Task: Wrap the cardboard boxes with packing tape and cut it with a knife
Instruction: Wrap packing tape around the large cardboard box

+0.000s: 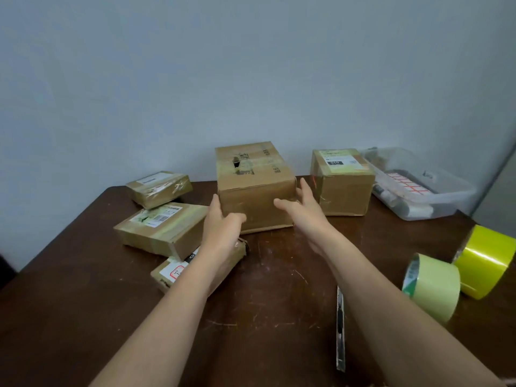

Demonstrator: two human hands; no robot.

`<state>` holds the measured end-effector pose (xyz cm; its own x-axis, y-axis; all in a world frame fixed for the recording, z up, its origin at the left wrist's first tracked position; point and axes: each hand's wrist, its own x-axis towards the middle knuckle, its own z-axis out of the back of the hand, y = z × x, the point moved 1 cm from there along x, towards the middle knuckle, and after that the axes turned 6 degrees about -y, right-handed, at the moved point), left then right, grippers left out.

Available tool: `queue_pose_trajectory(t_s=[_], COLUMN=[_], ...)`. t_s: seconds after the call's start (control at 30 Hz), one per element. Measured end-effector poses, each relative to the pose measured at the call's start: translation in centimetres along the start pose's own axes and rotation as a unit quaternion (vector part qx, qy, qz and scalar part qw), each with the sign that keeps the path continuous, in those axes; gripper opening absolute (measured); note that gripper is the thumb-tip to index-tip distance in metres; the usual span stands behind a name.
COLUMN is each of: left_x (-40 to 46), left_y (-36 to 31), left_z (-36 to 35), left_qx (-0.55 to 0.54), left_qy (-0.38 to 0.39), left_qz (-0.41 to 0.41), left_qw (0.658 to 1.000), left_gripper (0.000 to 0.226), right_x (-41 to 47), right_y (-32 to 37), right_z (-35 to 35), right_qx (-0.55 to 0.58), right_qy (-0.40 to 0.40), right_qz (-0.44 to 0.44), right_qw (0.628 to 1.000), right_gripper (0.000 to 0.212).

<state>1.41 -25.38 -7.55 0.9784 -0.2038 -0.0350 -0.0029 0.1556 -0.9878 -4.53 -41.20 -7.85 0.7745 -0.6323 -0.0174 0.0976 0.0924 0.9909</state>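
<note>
Head view looks down on a dark brown table (268, 317) set against a pale wall (195, 65). Both bare arms reach forward to the large cardboard box (255, 188) standing at the middle of the table's far edge. The left hand (222, 224) cups the box's near left corner, fingers up along the left side and thumb lying across the front face. The right hand (303, 206) is spread at the box's near right corner, fingers straight along the right side and thumb pointing across the front; whether it presses the cardboard or sits just off it cannot be told.

Just right of that box, also at the far edge, stands a second box (342, 182) with a white label on top. Toward the left edge lie three flatter parcels: a small taped parcel (159, 188) farthest back, a labelled parcel (162, 230) nearer, and a flat parcel (178, 272) partly hidden under the left forearm.

At the right edge lie two tape rolls on their sides, touching: a pale green roll (434, 286) and a bright yellow roll (485, 261) behind it. A utility knife (340, 328) lies near the front edge, beside the right forearm. A clear plastic bin (418, 185) of odds and ends occupies the far right corner.
</note>
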Motion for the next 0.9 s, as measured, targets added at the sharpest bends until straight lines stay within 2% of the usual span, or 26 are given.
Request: queue_pose_trajectory(t_s=[0.13, 0.2, 0.27, 0.37, 0.57, 0.7, 0.83, 0.9], left_x=[-0.6, -1.6, -2.7, -4.5, -9.6, -12.7, -15.7, -17.0], left_y=[-0.4, -0.9, -1.5, -2.2, -3.5, -4.2, -3.8, -3.2], left_z=[0.4, 0.4, 0.6, 1.1, 2.6, 3.8, 5.2, 6.0], left_qx=[-0.002, -0.024, -0.045, -0.058, -0.095, -0.079, -0.103, -0.095], left_qy=[0.025, 0.013, 0.009, 0.023, 0.051, 0.048, 0.039, 0.024], left_qz=[0.001, -0.021, -0.036, -0.046, -0.060, -0.068, -0.029, -0.012], left_qw=[1.000, 0.999, 0.998, 0.997, 0.992, 0.993, 0.994, 0.995], left_gripper=[0.071, 0.049, 0.037, 0.035, 0.023, 0.015, 0.005, 0.014], right_x=[-0.3, -0.8, -1.6, -3.3, -8.8, -13.2, -17.9, -19.9], right_y=[0.4, 0.9, 1.4, 2.0, 3.2, 4.0, 3.9, 3.8], right_z=[0.7, 1.0, 1.5, 2.4, 4.5, 5.9, 6.4, 6.6], right_qx=[-0.037, -0.050, -0.024, 0.042, 0.069, 0.048, 0.012, 0.000], right_qy=[-0.049, -0.081, -0.102, -0.121, -0.183, -0.225, -0.239, -0.240], right_qz=[0.002, 0.007, 0.014, 0.021, 0.066, 0.090, 0.108, 0.104], right_qw=[0.998, 0.995, 0.994, 0.992, 0.978, 0.969, 0.965, 0.965], right_gripper=[0.081, 0.085, 0.092, 0.081, 0.047, 0.041, 0.038, 0.036])
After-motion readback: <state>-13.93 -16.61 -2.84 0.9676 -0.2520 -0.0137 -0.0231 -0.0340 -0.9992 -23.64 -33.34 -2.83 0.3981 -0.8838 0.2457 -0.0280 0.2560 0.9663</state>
